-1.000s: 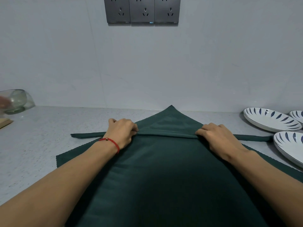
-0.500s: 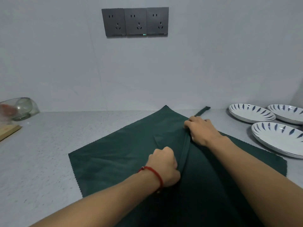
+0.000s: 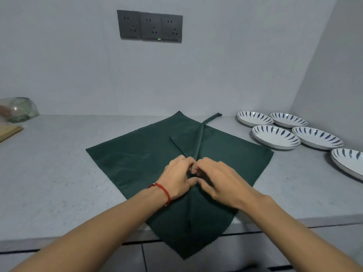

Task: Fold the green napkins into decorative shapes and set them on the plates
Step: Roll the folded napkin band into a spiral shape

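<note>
A dark green napkin (image 3: 137, 160) lies spread as a diamond on the grey counter, its near corner hanging over the front edge. On top of it a narrow rolled green strip (image 3: 198, 140) runs from the middle towards the back right. My left hand (image 3: 177, 177), with a red cord at the wrist, and my right hand (image 3: 220, 179) meet at the middle of the cloth, fingertips pinching the near end of the strip. Several white plates with blue leaf marks (image 3: 275, 136) sit at the right, holding nothing.
A glass bowl (image 3: 18, 109) and a wooden board (image 3: 8, 132) stand at the far left. A bank of wall sockets (image 3: 150, 26) is on the back wall. A side wall closes the right. The counter's front edge (image 3: 78, 235) runs below my forearms.
The rolled strip has swung from lying crosswise to pointing away to the back right. Both hands have come together at its near end in the middle of the cloth.
</note>
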`<act>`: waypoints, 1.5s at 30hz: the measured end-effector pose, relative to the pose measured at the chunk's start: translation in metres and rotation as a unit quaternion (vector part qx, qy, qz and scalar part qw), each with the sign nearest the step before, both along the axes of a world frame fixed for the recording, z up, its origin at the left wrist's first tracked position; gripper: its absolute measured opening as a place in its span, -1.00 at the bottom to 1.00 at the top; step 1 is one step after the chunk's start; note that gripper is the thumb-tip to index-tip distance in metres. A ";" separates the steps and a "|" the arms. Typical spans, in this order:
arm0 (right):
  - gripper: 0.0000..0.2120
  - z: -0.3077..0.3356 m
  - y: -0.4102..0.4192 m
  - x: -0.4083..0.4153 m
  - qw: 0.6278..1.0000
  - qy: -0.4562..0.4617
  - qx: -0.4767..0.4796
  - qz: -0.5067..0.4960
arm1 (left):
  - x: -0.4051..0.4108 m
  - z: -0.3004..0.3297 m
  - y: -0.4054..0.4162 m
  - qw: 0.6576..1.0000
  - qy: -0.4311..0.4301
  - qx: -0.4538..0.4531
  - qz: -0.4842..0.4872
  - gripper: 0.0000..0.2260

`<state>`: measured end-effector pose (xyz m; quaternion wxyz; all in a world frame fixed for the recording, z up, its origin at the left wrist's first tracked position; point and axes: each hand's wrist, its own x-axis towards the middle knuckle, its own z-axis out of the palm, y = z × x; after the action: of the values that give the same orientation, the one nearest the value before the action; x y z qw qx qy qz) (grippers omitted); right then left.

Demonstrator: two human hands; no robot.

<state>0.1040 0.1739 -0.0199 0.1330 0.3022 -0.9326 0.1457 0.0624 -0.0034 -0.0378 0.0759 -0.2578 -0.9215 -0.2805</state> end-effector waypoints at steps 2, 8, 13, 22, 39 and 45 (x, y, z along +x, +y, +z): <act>-0.83 -0.003 -0.007 0.026 0.999 -0.033 -0.022 0.023 | 0.024 -0.007 -0.015 0.996 0.052 0.023 -0.071 -0.74; -0.78 -0.012 -0.012 0.067 0.996 -0.071 -0.025 0.036 | 0.068 -0.007 -0.041 0.988 0.017 0.083 -0.131 -0.50; -0.70 -0.020 -0.011 0.083 0.999 -0.046 0.014 0.019 | 0.084 -0.010 -0.047 0.985 0.005 0.079 -0.154 -0.49; -0.76 -0.046 -0.020 0.074 0.994 0.011 -0.111 -0.018 | 0.087 -0.016 -0.051 0.988 -0.021 0.082 -0.130 -0.50; -0.85 -0.036 -0.033 0.053 0.953 -0.149 -0.223 -0.144 | 0.087 -0.025 -0.047 0.987 -0.027 0.151 -0.046 -0.73; -0.95 -0.046 -0.032 0.062 0.972 -0.060 -0.193 -0.117 | 0.089 -0.025 -0.046 0.992 0.031 0.121 -0.029 -0.80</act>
<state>0.1656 0.1423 -0.0662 0.1487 0.1502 -0.9222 0.3238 0.1519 -0.0489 -0.0632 0.1270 -0.2821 -0.8698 -0.3843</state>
